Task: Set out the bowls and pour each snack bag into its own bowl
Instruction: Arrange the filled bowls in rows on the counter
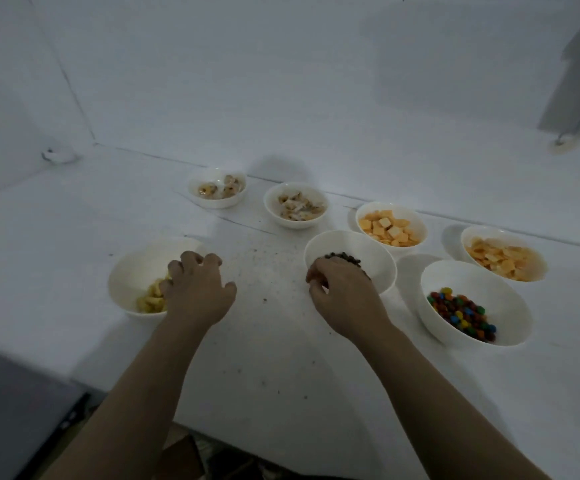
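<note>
Several white bowls stand on the white table (274, 358), each with a snack in it. My left hand (197, 292) curls over the right rim of the near-left bowl (132, 271), which holds yellow puffs. My right hand (344, 296) grips the near rim of the middle bowl (371, 251), which holds small dark pieces. To its right, the bowl of coloured candies (489, 282) sits untouched. I see no snack bag.
Two bowls of orange crackers (418, 221) (539, 268) stand at the right, and two bowls of pale mixed snacks (217, 202) (270, 202) at the back. Dark crumbs (264, 268) lie scattered between my hands. White walls close in behind and to the left.
</note>
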Tool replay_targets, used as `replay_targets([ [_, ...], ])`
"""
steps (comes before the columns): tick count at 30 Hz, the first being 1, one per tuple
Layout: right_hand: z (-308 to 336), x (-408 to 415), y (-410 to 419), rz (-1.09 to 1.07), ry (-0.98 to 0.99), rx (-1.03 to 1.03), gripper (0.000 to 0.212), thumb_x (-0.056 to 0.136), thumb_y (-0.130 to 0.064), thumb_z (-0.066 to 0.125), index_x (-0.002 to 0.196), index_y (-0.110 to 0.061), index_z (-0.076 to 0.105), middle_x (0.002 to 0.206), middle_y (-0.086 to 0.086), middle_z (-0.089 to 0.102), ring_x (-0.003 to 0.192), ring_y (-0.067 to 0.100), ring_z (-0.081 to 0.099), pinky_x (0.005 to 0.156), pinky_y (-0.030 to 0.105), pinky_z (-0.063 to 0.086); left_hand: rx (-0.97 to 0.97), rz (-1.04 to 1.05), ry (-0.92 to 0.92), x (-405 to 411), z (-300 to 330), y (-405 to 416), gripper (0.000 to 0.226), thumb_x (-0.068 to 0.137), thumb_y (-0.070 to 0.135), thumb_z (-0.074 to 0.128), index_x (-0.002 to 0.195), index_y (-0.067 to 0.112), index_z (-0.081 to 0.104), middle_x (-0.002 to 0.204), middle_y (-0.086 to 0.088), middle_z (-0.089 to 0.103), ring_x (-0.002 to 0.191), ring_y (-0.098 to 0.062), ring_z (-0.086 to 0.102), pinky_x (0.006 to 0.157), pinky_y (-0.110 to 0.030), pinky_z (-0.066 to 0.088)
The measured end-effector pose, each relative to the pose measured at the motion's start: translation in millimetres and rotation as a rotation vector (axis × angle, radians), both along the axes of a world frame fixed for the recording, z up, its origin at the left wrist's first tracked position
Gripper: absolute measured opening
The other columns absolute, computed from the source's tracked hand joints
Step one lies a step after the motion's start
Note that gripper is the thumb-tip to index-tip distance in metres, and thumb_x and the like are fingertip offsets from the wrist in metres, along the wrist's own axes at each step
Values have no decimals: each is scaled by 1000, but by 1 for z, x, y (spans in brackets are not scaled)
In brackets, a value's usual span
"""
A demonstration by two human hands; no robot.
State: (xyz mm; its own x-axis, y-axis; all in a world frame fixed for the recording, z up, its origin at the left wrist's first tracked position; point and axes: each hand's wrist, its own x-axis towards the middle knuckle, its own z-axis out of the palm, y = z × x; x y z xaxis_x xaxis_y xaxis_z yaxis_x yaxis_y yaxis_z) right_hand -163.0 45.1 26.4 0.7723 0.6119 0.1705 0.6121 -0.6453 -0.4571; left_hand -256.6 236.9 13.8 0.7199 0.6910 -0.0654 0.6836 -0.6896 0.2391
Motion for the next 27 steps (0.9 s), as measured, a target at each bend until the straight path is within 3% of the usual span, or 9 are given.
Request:
replay_targets([
  [4, 2, -2, 23, 16, 14, 5, 17, 93, -21, 51, 104, -20, 65, 101, -2, 63, 94, 17, 57, 83, 38, 51, -31, 80, 85, -9, -6, 19, 50, 96, 45, 45, 135, 14, 41, 136, -12, 45, 127, -35, 39, 102, -50, 33],
  [9, -4, 0, 45, -13, 44, -30, 22, 95, -24, 50, 115, -21, 59, 117, 0, 57, 107, 20, 53, 91, 40, 48, 27, -134, 150, -5, -8, 30, 28, 103, 31, 34, 122, 16, 50, 130, -6, 50, 120, -29, 45, 102, -51, 33],
  [15, -12, 6, 59, -181, 52, -85, 45, 95, -27, 50, 138, -19, 44, 140, 6, 43, 124, 28, 46, 100, 46, 43, 113, -308, 118, 15, -14, 51, 33, 102, 22, 36, 131, 22, 52, 135, 0, 52, 124, -24, 43, 101, -47, 29],
  [18, -22, 11, 61, -294, 121, -126, 49, 96, -30, 48, 142, -16, 37, 138, 7, 43, 124, 29, 48, 99, 48, 44, 89, -394, 73, 28, -17, 65, 40, 102, 20, 37, 139, 29, 49, 142, 2, 50, 130, -22, 42, 105, -45, 27],
  [21, -34, 15, 65, -376, 163, -170, 40, 100, -33, 43, 135, -14, 44, 131, 6, 52, 116, 28, 55, 97, 47, 46, 39, -473, 5, 40, -22, 76, 41, 102, 19, 38, 141, 28, 48, 147, 3, 47, 136, -22, 40, 107, -44, 30],
  [27, -48, 12, 70, -458, -50, -205, 34, 102, -23, 35, 129, -21, 56, 121, -2, 65, 108, 22, 60, 94, 41, 39, -36, -612, -86, 56, -31, 89, 41, 103, 20, 39, 142, 30, 48, 149, 5, 46, 139, -21, 38, 108, -42, 28],
])
